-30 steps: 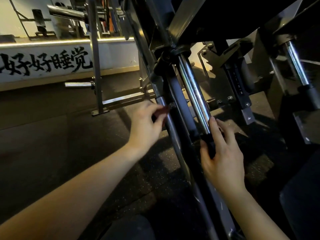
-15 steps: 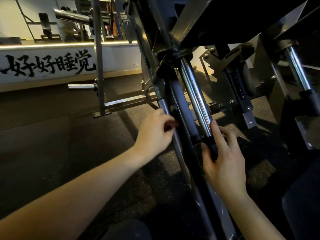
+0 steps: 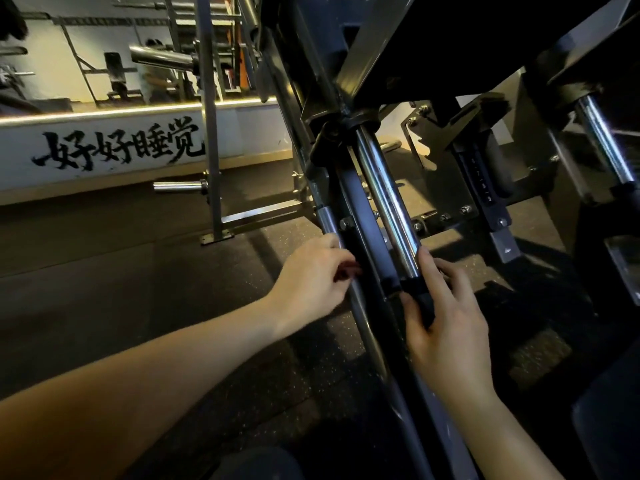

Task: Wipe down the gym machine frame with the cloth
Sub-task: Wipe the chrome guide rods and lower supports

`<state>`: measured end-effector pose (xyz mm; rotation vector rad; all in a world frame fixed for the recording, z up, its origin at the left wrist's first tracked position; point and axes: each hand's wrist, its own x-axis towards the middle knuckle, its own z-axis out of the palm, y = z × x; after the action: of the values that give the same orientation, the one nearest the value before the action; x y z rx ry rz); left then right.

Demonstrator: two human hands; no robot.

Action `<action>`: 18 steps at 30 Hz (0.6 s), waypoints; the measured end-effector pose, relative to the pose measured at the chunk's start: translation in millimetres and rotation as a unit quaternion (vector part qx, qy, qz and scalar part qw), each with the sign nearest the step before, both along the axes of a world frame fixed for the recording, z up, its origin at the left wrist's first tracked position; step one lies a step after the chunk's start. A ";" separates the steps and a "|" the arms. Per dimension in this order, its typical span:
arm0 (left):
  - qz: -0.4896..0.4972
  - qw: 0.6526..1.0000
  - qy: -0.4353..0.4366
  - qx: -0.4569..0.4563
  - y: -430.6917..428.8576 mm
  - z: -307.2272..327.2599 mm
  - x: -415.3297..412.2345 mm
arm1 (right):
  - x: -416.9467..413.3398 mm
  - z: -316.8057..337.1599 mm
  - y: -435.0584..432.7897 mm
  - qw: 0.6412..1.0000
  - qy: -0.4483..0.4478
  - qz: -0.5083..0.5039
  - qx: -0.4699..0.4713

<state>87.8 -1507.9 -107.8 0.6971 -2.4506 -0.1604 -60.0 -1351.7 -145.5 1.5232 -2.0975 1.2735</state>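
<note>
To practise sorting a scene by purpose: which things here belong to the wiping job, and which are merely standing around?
In the job: left hand, pinching the dark red cloth at the grey frame tube; right hand, gripping the black collar below the chrome rod.
Just about: chrome weight peg; painted wall lettering; numbered adjuster strip.
</note>
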 end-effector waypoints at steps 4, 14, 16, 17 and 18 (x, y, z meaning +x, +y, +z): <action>0.079 0.985 0.138 0.061 -35.6 25.9 5.8 | 1.3 1.8 1.6 1.000 -0.008 0.007 0.005; -0.023 0.996 0.073 0.043 42.8 -54.2 -6.0 | 0.9 3.6 0.5 1.000 0.018 0.000 0.011; -0.056 0.997 0.024 0.039 51.2 -57.6 -0.3 | 0.7 7.2 2.9 1.000 0.003 0.018 0.012; -0.057 0.998 0.014 0.031 48.2 -52.2 2.2 | 0.7 8.1 6.0 0.999 -0.016 0.031 0.011; -0.044 0.998 0.025 0.028 40.0 -43.7 3.6 | 0.1 7.9 11.0 0.998 -0.041 0.043 0.013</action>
<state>91.4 -1467.8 -151.5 0.6027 -2.4376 -0.2796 -59.9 -1340.7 -137.5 1.6132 -2.1266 1.3657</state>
